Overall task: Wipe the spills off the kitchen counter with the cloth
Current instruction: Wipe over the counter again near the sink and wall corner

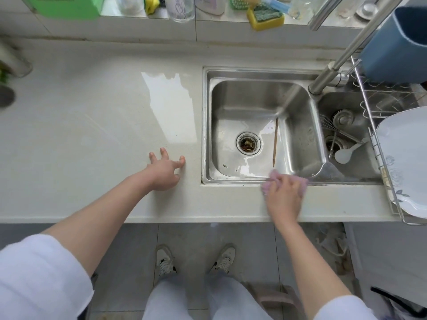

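Observation:
A pale stone kitchen counter (97, 125) runs left of and in front of a steel sink (251, 100). A shiny wet patch (171, 107) lies on the counter just left of the sink. My right hand (283, 197) presses a pink cloth (303, 183) on the counter strip at the sink's front rim; most of the cloth is hidden under the hand and blurred. My left hand (165, 170) rests on the counter with fingers spread, just below the wet patch and left of the sink.
A chopstick (275, 142) lies in the sink basin. A second basin (353, 139) holds utensils. A wire rack with a white plate (406, 162) stands at the right, a blue container (397, 45) above it. Sponges and bottles line the back ledge (263, 16).

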### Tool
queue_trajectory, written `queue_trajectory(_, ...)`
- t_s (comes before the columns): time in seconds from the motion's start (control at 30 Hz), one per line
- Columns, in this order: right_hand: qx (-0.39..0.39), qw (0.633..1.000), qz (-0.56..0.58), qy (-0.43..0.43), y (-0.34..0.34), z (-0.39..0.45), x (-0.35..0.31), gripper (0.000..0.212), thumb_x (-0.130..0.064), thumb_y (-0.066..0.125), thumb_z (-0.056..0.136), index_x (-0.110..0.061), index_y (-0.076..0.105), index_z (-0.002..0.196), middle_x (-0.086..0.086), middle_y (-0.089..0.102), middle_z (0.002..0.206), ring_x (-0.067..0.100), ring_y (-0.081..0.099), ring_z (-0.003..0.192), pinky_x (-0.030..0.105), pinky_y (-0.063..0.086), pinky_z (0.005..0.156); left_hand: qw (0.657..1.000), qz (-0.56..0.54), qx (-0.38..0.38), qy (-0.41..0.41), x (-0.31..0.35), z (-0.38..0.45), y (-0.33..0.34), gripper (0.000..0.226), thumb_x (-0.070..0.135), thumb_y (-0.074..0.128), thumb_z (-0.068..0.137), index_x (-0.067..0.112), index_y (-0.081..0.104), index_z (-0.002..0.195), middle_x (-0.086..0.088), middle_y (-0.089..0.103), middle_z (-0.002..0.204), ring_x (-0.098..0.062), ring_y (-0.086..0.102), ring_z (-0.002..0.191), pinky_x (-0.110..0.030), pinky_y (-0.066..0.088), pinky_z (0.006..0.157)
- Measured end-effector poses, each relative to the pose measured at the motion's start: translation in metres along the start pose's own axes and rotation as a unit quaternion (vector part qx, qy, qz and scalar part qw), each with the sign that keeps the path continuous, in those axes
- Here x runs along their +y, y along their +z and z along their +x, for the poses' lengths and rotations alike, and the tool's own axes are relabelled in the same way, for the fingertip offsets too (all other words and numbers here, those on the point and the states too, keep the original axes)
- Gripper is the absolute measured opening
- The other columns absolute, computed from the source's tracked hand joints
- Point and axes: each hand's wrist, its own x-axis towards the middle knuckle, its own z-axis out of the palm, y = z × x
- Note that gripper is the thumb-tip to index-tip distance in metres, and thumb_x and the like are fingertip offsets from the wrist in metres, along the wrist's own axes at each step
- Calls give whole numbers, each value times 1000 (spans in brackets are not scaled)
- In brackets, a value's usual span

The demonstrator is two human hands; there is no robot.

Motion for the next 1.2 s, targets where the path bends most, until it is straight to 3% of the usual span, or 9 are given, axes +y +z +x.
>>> queue_trajectory(0.13,-55,987,8,-152,35,-49,-75,22,-27,47,96,-17,59,112,6,56,114,23,46,110,31,27,98,1000,-3,-3,2,0,-2,1,63,25,33,102,39,3,155,-22,-22,159,-56,-17,141,-60,13,116)
queue_trajectory(0.4,-320,874,45,-363,23,-76,-75,16,-37,61,82,-36,67,97,-19,50,108,7,50,97,30,45,84,1000,-3,-3,9,-5,1,1,64,22,33,102,38,2,155,-23,-22,158,-57,-17,140,-60,10,117)
queue_trajectory(0.53,-205,946,33,-250,-13,-15,3,18,-43,55,67,-38,67,80,-16,56,102,10,53,101,32,44,89,1000,0,1,11,-5,2,3,62,22,32,103,39,2,155,-21,-22,159,-56,-17,141,-60,11,116)
queue_trajectory(0.63,-79,991,59,-96,-41,23,61,21,-21,55,70,-41,58,79,-3,58,111,22,58,100,38,51,86,1000,-2,-1,10,-4,2,4,63,21,32,102,40,2,155,-20,-23,159,-55,-18,141,-60,11,117)
queue_trajectory(0.73,24,991,67,116,-48,20,70,25,-14,51,83,-19,61,105,12,48,126,35,56,105,42,48,87,1000,-4,-1,8,-4,0,4,65,20,33,102,40,2,155,-19,-23,159,-54,-19,141,-60,12,117)
queue_trajectory(0.8,1,986,134,102,-44,11,49,20,-13,50,88,-18,57,106,10,53,122,34,57,103,40,49,82,1000,-5,1,7,-4,-1,4,65,20,33,101,40,3,155,-19,-23,159,-54,-20,142,-60,12,117)
queue_trajectory(0.9,-95,935,334,69,-39,-7,26,6,-19,49,100,-25,51,100,0,65,105,18,66,75,30,51,54,1000,-3,-6,6,-3,-2,2,65,19,34,101,42,3,154,-18,-23,160,-52,-20,142,-60,12,117)
queue_trajectory(1.07,-86,810,572,95,-60,-17,27,24,6,39,99,-14,51,91,0,56,67,9,53,55,18,49,54,1000,-1,-6,4,-2,-3,-1,66,21,34,101,43,3,154,-17,-23,160,-51,-20,143,-60,14,117)
queue_trajectory(1.2,-151,659,716,173,-75,-10,39,20,-24,39,98,-19,59,99,8,62,89,24,61,79,30,47,63,1000,-2,-11,1,-2,-4,1,66,22,35,101,44,2,154,-15,-23,160,-50,-21,143,-60,14,116)
